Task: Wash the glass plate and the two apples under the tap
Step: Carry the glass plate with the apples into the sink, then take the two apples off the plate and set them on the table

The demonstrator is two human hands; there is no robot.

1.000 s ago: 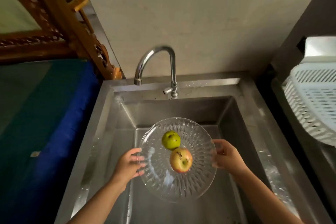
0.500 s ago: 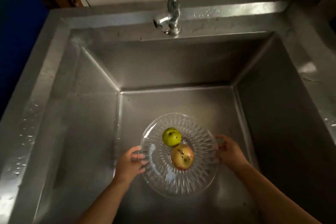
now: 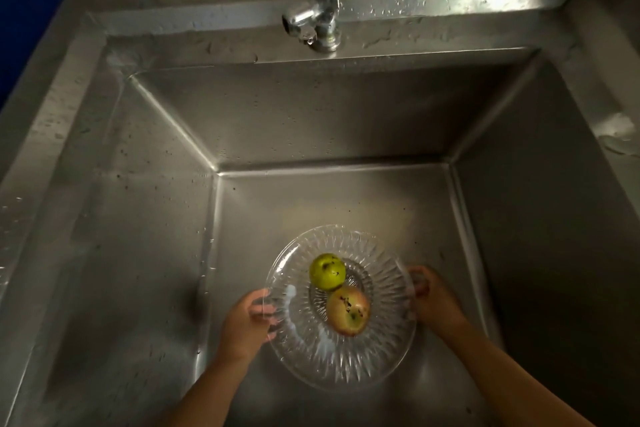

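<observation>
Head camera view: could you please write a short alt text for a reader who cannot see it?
Two hands, left and right, hold a clear glass plate by its opposite edges low inside a steel sink. A green apple and a reddish apple lie touching on the plate. The tap stands at the far rim; no stream of water shows.

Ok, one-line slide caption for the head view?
Both hands, left and right, hold the glass plate with green apple and red apple inside the sink.
</observation>
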